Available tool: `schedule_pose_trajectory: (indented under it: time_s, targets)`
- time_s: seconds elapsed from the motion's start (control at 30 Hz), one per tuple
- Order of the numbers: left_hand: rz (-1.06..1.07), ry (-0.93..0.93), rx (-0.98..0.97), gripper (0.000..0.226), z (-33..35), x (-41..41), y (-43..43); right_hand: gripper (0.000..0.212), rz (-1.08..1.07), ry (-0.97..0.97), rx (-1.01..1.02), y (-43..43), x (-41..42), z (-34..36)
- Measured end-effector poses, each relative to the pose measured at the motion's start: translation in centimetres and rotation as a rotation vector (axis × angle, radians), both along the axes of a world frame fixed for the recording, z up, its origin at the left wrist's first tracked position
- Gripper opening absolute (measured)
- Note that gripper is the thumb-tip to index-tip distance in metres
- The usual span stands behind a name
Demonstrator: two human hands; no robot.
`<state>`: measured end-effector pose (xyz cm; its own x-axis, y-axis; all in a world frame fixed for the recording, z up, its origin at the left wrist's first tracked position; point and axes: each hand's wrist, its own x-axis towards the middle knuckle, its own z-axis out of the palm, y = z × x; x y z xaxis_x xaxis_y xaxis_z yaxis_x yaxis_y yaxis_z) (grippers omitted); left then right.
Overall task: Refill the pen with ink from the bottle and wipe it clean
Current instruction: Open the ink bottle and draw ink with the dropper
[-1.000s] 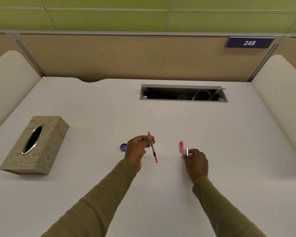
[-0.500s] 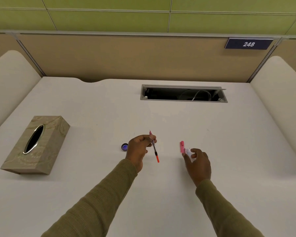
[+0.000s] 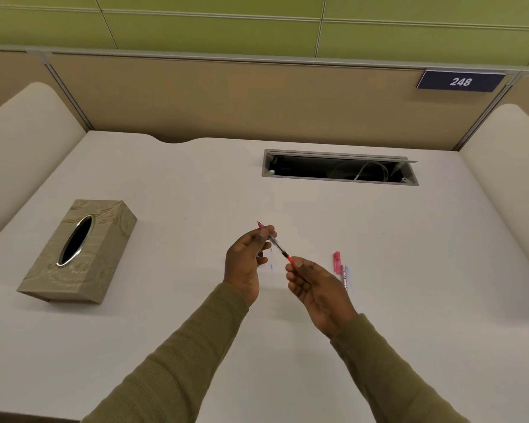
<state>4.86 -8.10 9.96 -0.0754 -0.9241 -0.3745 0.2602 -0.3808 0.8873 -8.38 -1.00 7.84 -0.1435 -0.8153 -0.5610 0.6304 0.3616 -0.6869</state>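
Left hand (image 3: 245,261) and right hand (image 3: 315,288) both pinch the pen (image 3: 277,247); the tissue box (image 3: 74,254) opening shows only dark

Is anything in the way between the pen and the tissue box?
Nothing visible does. The left hand and right hand hold the pen, and only white table shows between the left hand and the tissue box.
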Motion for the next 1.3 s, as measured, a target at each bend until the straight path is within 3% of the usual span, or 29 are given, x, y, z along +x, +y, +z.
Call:
schedule_pose_trajectory:
  time_s: [0.1, 0.2, 0.27, 0.37, 0.5, 0.7, 1.3]
  targets:
    - [0.015, 0.042, 0.025, 0.017, -0.2, 1.0, -0.3, 0.015, -0.024, 0.111, -0.045, -1.4, 0.0, 0.6]
    - [0.112, 0.014, 0.054, 0.016, 0.0, 2.6, -1.6, 0.011, -0.017, 0.468, -0.108, -3.2, -0.2, 1.6]
    - [0.147, -0.109, 0.01, 0.022, -0.3, 4.1, -2.8, 0.012, 0.037, 0.84, -0.167, -4.4, -0.5, 2.1]
    - [0.066, -0.364, -0.215, 0.018, -0.9, 6.1, -4.4, 0.01, 0.187, 1.339, -0.315, -5.9, -0.6, 3.1]
    - [-0.246, -0.733, -0.495, 0.013, -1.7, 6.6, -6.0, 0.011, 0.36, 1.674, -0.483, -7.8, 0.0, 4.2]
    - [-0.516, -0.934, -0.561, 0.011, -2.7, 5.3, -7.1, 0.013, 0.527, 1.813, -0.559, -9.4, 1.7, 4.5]
    - [-0.54, -0.855, -0.513, 0.009, -5.2, 6.1, -7.7, 0.017, 0.647, 1.794, -0.371, -10.8, 4.3, 3.9]
